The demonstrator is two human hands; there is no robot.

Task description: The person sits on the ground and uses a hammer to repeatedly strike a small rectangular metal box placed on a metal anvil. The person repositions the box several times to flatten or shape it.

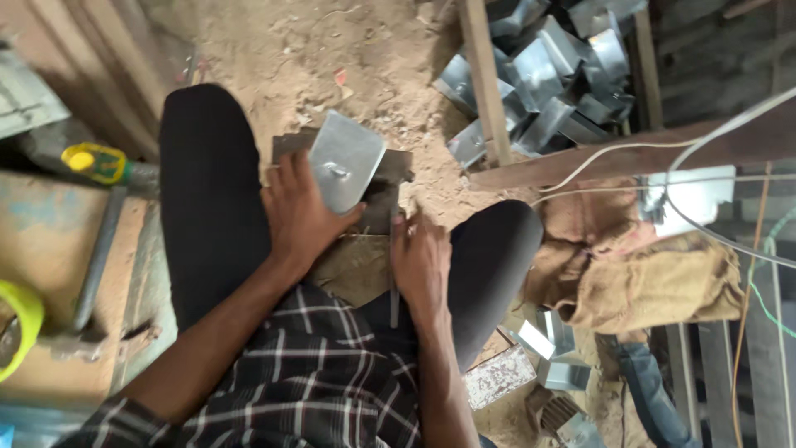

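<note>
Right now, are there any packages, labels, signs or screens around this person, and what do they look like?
No screens or signs show.
Flat slab: by the person's right knee on the sandy ground, rectangular, whitish with faded reddish marks, perhaps print; too blurred to tell.
Burlap sack: to the right, crumpled, tan, unmarked as far as visible.
Tape roll: left edge, round, yellow.
Metal plate: at the left hand, grey, unlabelled.

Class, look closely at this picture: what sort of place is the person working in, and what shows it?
Probably a small sheet-metal workshop: a pile of folded metal pieces lies on the sandy floor, and the left hand holds a metal sheet.
</note>
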